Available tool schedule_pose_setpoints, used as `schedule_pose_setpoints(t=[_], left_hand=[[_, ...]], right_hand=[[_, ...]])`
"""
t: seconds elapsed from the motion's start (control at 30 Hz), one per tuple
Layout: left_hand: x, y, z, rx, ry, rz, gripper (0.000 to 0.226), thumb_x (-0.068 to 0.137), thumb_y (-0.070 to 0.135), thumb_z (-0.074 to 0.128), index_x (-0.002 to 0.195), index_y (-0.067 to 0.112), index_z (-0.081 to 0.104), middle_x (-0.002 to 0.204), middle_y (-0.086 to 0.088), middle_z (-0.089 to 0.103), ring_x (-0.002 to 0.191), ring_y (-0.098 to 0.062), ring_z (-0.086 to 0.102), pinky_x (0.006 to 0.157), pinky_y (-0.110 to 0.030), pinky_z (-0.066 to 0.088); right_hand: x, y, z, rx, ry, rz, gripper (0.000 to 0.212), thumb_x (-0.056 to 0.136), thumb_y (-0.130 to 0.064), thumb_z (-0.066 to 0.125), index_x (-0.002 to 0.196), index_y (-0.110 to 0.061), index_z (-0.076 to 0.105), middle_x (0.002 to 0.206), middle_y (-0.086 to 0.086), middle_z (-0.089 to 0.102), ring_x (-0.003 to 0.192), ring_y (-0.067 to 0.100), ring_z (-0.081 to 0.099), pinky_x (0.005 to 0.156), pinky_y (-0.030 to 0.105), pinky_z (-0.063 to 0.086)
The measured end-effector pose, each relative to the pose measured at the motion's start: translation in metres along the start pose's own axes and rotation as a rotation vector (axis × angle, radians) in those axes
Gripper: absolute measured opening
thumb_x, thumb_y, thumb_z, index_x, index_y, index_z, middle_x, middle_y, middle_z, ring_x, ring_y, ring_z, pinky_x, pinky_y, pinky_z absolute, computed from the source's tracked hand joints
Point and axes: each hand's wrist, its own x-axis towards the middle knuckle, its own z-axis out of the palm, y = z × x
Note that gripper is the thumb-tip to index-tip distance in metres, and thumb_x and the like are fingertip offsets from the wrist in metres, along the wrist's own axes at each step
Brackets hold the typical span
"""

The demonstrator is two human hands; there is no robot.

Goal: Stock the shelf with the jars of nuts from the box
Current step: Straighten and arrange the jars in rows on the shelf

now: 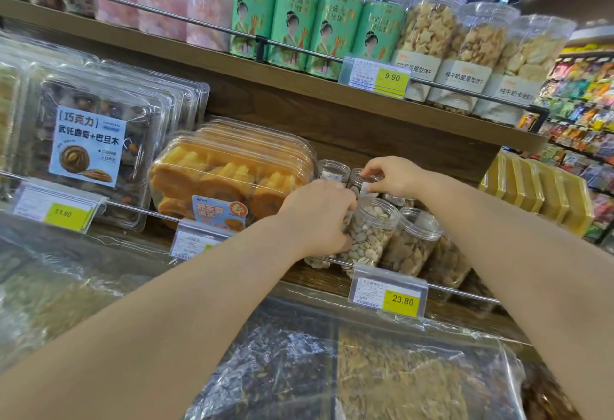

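Left hand (319, 217) curls round a clear jar of pale nuts (315, 260), mostly hidden beneath it, on the wooden shelf (292, 278), up and to the left of the yellow 23.80 price tag (402, 300). Just above the tag's left end stands a second jar (368, 237) of shell-on nuts, touching the left fingers. Higher above the tag, toward the shelf's back, the right hand (392, 177) pinches the lid of a rear jar (358, 183). Above the tag's right end sits a jar of brown pieces (412, 243). Far right of the tag stand yellow boxes (548, 193).
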Motion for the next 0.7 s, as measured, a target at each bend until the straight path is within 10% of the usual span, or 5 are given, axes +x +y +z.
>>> schedule_pose_setpoints(t=[0.5,0.7], left_hand=[[-0.066,-0.005,0.032,0.007,-0.023,0.025,0.059,0.09,0.037,0.05,0.144,0.02,0.036,0.146,0.0,0.038,0.135,-0.018,0.033,0.11,-0.03,0.03],[-0.112,-0.029,0.077,0.209,-0.299,-0.007,0.074,0.094,0.039,0.04,0.153,0.015,0.001,0.159,-0.005,-0.016,0.147,-0.022,-0.013,0.118,-0.039,-0.004]], right_hand=[[-0.081,-0.051,-0.016,0.035,0.042,-0.141,0.041,0.094,-0.032,0.055,0.134,-0.022,0.052,0.141,-0.002,0.049,0.125,0.013,0.046,0.095,0.02,0.031],[-0.084,-0.076,0.009,-0.058,-0.056,-0.186,0.055,0.096,-0.035,0.05,0.147,-0.023,0.031,0.155,-0.002,0.028,0.142,0.015,0.026,0.114,0.029,0.019]])
